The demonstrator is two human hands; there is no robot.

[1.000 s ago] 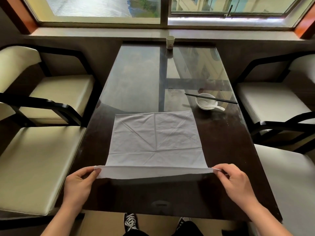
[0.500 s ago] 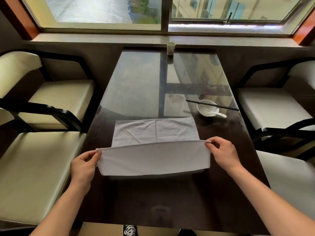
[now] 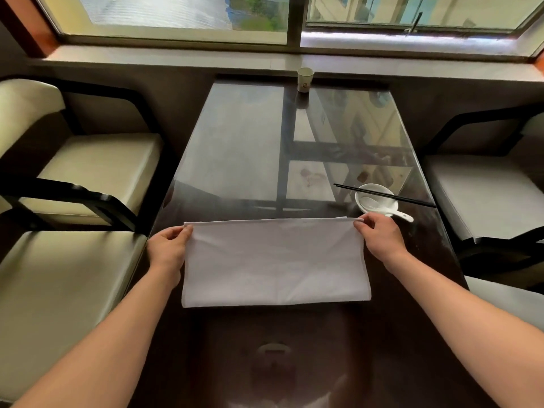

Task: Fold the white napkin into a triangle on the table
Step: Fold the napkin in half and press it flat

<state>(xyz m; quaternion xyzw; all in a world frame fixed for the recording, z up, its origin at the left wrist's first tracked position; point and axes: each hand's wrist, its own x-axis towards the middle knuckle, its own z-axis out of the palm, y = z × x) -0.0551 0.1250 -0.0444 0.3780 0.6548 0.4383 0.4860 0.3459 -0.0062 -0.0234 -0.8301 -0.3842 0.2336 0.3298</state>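
Note:
The white napkin (image 3: 275, 262) lies on the dark glossy table (image 3: 241, 148), folded in half into a wide rectangle, its fold along the near side. My left hand (image 3: 169, 247) pinches the far left corner of the upper layer. My right hand (image 3: 379, 234) pinches the far right corner. Both corners rest over the napkin's far edge, with a sliver of the lower layer showing at the far right.
A white bowl (image 3: 376, 198) with a white spoon and black chopsticks (image 3: 382, 195) across it sits just beyond my right hand. A paper cup (image 3: 305, 80) stands at the table's far edge. Cream chairs (image 3: 73, 169) flank both sides.
Both hands have carried the napkin's near edge up and away from me to its far edge, so the open square is now doubled over into a rectangle.

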